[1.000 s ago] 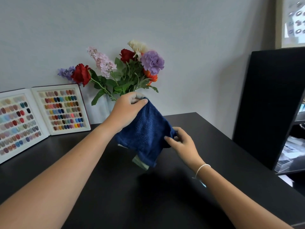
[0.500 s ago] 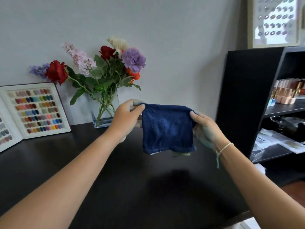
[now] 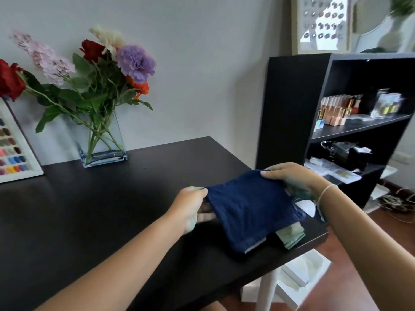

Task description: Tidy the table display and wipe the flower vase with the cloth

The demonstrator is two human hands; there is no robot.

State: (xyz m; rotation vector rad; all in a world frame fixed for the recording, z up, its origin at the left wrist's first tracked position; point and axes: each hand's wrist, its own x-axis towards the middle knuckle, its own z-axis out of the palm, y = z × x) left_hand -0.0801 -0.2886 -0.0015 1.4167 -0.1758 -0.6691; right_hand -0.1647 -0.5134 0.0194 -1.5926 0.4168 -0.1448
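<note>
A clear rectangular glass vase (image 3: pixel 105 144) with red, pink, purple and cream flowers (image 3: pixel 94 70) stands at the back of the black table (image 3: pixel 89 209), against the wall. I hold a dark blue cloth (image 3: pixel 249 207) low over the table's right front corner, well right of the vase. My left hand (image 3: pixel 190 205) pinches its left edge. My right hand (image 3: pixel 292 178) grips its far right corner. The cloth's lower edge rests on the table, with a pale green item (image 3: pixel 292 236) showing under it.
A white nail-colour sample board (image 3: pixel 13 149) leans against the wall at the far left. A black shelf unit (image 3: pixel 336 122) with bottles and boxes stands right of the table. Beyond the table's right edge are a white stool (image 3: pixel 289 286) and wooden floor.
Both hands carried the cloth away from the vase, rightward and down to the table's right front corner. The cloth went from hanging spread in the air to lying low over the table.
</note>
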